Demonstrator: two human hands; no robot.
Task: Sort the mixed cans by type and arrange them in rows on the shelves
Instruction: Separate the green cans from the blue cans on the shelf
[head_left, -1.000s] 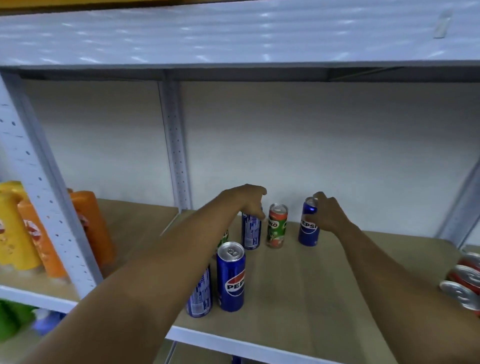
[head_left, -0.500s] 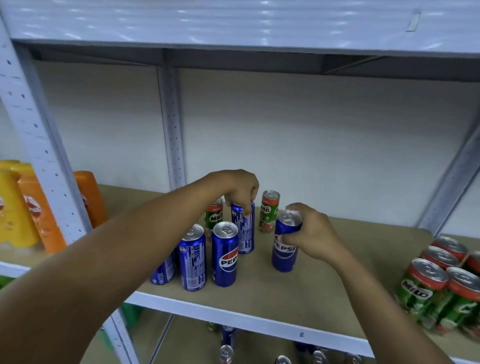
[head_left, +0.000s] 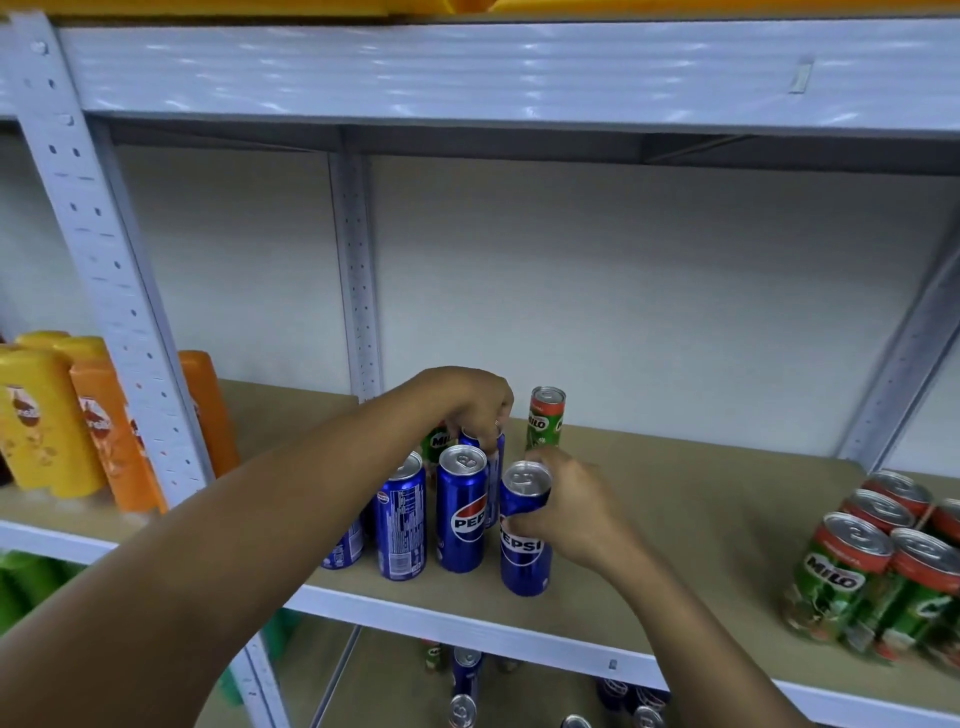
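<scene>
Nearer shelf edge (head_left: 467, 631): upright blue Pepsi can (head_left: 524, 551).

Over the last second we have drawn the Pepsi can (head_left: 524, 530) in our right hand (head_left: 576, 512) forward from the back of the shelf (head_left: 675, 530), where it stood right of the lone Milo can (head_left: 545, 418), to the front row, just right of the upright Pepsi can (head_left: 462, 509). Our left hand (head_left: 467, 402) has stayed on the top of the rear blue can (head_left: 493, 457). Our view has shifted right and down, bringing the Milo cluster (head_left: 872, 566) at the right edge fully into sight.
</scene>
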